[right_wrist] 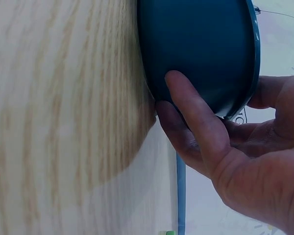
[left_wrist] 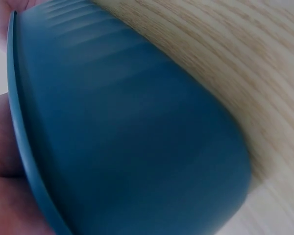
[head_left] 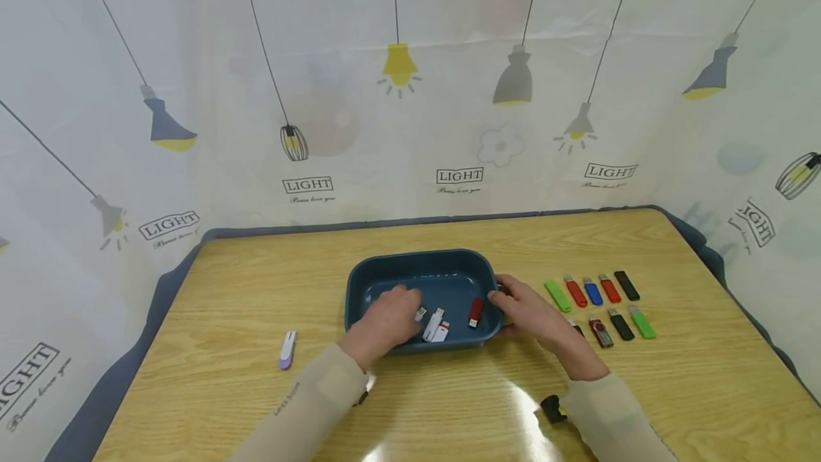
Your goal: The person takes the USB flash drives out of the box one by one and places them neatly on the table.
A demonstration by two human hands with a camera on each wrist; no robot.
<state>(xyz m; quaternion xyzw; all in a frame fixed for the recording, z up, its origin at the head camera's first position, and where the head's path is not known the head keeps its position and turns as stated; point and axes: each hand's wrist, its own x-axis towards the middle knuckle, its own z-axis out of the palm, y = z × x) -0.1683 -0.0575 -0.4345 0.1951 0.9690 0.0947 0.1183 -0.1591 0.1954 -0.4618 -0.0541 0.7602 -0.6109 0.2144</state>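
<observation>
A dark teal plastic bin (head_left: 417, 257) stands on the table with several USB sticks inside. My left hand (head_left: 391, 316) reaches into its left part with fingers bent downward; their tips are hidden, so any hold is unclear. Beside that hand lie a partly covered USB stick (head_left: 420, 314), a white USB stick (head_left: 433, 325) and a white-and-red one (head_left: 441, 333). Farther right in the bin is a dark red USB stick (head_left: 475, 312). My right hand (head_left: 529, 309) grips the bin's right end, thumb at the rim and fingers against the outer wall (right_wrist: 196, 44).
Two rows of USB sticks lie right of the bin, including a green one (head_left: 558, 296), a blue one (head_left: 593, 292) and a black one (head_left: 626, 285). A white-and-lilac USB stick (head_left: 287, 350) lies to the left. Lamp-printed cloth (head_left: 398, 141) surrounds the wooden table (head_left: 269, 269).
</observation>
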